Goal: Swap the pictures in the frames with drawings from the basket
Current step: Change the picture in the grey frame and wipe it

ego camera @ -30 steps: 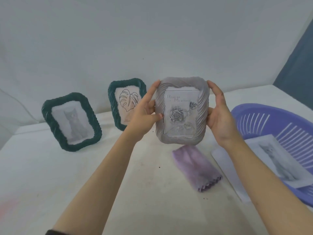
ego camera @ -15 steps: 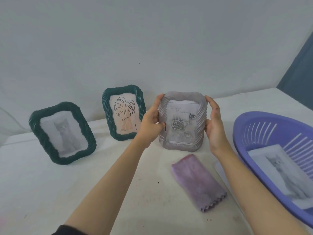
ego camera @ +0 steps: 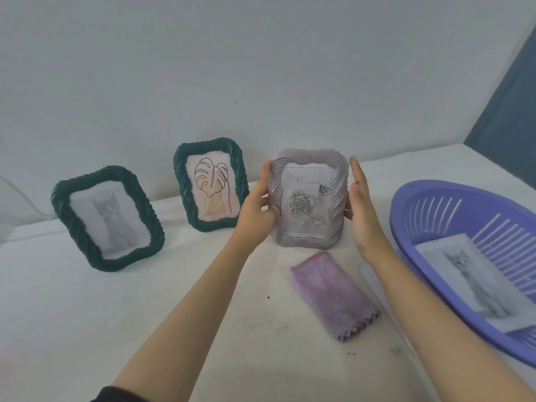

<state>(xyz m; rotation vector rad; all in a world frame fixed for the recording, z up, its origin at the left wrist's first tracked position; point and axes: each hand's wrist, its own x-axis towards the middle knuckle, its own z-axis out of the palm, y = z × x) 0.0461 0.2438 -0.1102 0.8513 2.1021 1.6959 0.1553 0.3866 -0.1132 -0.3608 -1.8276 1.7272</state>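
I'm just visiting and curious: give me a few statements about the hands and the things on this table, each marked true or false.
1. The left hand and right hand both hold the grey frame. True.
2. The grey frame shows a cat. False: it shows roses.
3. The cloth lies in the basket. False: it lies on the table, beside the basket.
4. A cat drawing lies in the basket. True.

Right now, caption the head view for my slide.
Left hand grips, right hand steadies a ribbed grey rose-picture frame upright beside a dark green leaf-drawing frame.
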